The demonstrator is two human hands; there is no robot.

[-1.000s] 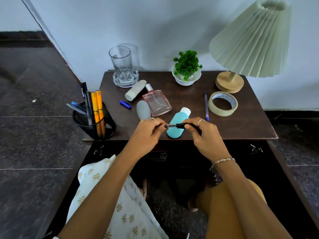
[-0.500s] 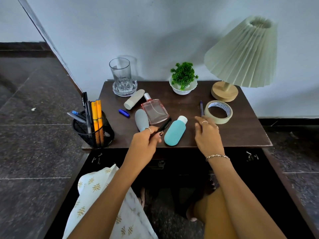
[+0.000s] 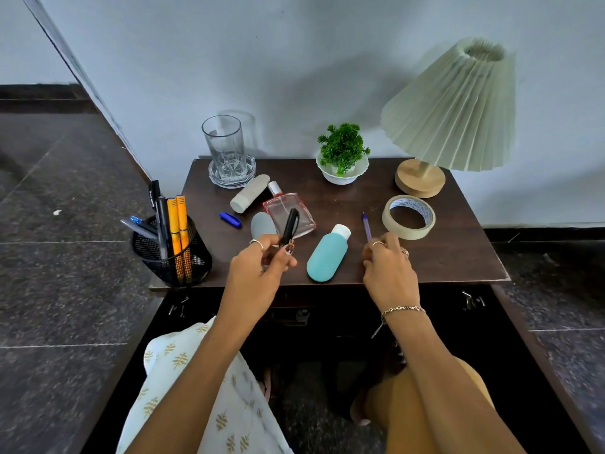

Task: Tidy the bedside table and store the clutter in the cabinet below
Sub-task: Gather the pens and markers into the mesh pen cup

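Black pen (image 3: 290,226) is standing upward in the left hand (image 3: 258,273), pinched between thumb and fingers. Just beside it, the perfume bottle (image 3: 289,211) is lying. The right hand (image 3: 389,273) is touching the purple pen (image 3: 366,228); its curled fingers are hiding the grip. Swinging the black pen could knock the bottle.

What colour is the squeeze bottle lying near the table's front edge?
Teal body, white cap: the plastic squeeze bottle, head view.
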